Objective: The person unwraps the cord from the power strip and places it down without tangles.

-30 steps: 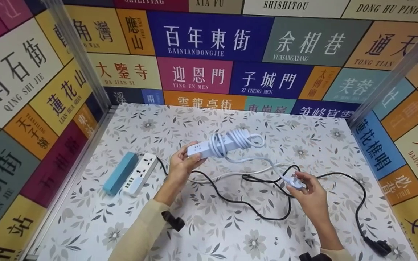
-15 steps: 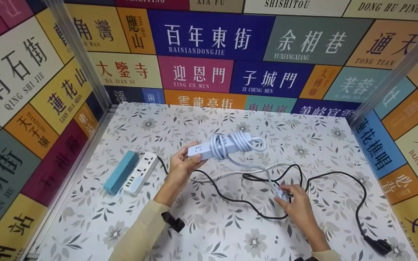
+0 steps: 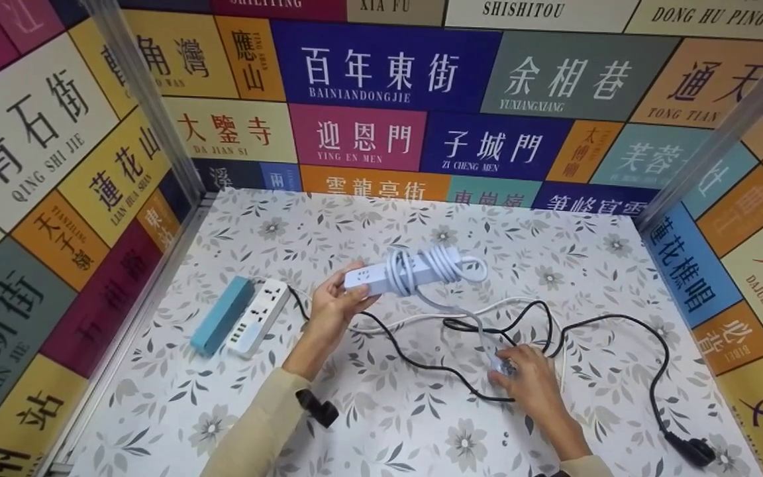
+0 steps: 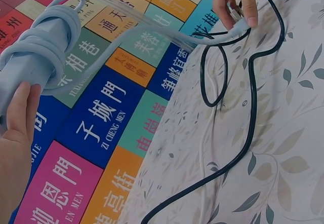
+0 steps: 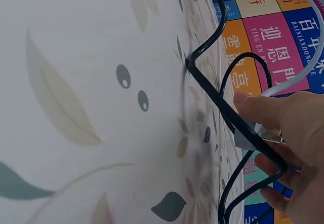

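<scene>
A white power strip point(image 3: 369, 278) hangs above the table, its own white cord point(image 3: 444, 264) wound in several loops round the far end. My left hand point(image 3: 334, 306) grips the bare near end, thumb on top. From the loops the cord runs down to a pale plug point(image 3: 500, 363) with metal prongs point(image 5: 271, 135). My right hand point(image 3: 535, 381) pinches this plug between thumb and fingers, low over the table. In the right wrist view a black cord point(image 5: 217, 100) crosses in front of the plug and passes close against the fingers; whether it touches them I cannot tell.
At the left lie a teal bar-shaped thing point(image 3: 221, 317) and a white power strip with sockets point(image 3: 259, 318), side by side. A black cord point(image 3: 421, 364) snakes over the floral tabletop point(image 3: 355, 437) to a black plug point(image 3: 689, 449). Lettered panels point(image 3: 381, 63) wall the table.
My right hand has moved left and nearer to me with the plug, drawing the free cord more downward. The left hand and its power strip have barely shifted.
</scene>
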### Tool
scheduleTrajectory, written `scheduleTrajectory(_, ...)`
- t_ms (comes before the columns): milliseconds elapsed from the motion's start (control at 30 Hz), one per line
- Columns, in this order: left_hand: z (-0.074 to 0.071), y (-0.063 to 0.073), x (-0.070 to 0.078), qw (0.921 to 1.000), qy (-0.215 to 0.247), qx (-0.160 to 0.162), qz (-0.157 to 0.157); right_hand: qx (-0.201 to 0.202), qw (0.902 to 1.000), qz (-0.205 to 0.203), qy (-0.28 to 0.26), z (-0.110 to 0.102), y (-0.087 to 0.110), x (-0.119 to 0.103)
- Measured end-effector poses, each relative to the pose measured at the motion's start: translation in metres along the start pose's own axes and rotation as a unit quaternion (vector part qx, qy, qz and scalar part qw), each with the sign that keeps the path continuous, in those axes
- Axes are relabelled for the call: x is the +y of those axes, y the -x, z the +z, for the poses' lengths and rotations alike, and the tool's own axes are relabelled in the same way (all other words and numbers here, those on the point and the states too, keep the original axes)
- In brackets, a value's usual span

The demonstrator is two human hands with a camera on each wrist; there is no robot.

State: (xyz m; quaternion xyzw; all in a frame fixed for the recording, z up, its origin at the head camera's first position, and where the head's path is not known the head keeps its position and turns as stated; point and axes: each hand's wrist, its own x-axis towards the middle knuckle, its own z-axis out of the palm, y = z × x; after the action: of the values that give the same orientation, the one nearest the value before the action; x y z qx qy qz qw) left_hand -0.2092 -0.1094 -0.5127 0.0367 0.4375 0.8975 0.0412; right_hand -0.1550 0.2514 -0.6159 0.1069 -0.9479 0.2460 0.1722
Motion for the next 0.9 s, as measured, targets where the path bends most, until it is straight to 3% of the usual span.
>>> scheduleTrajectory(200,0.001,0.0,-0.005,0.9999,-0.009,0.001,-0.007,-0.046,0.9977,0.002,0.048,0.004,0.004,0.0)
scheduleTrajectory(633,0.0,0.0,-0.007,0.9999,-0.013,0.002,-0.009,-0.081,0.9955,0.018,0.046,-0.003,0.001,-0.004)
scheduleTrajectory(767,-0.001,0.0,-0.008,0.9999,-0.007,0.003,-0.009,-0.06,0.9978,0.017,0.022,-0.007,-0.005,-0.007)
scheduleTrajectory(900,-0.002,-0.001,-0.008,0.9999,-0.014,-0.001,-0.008,-0.039,0.9967,0.035,-0.061,-0.01,-0.015,-0.01)
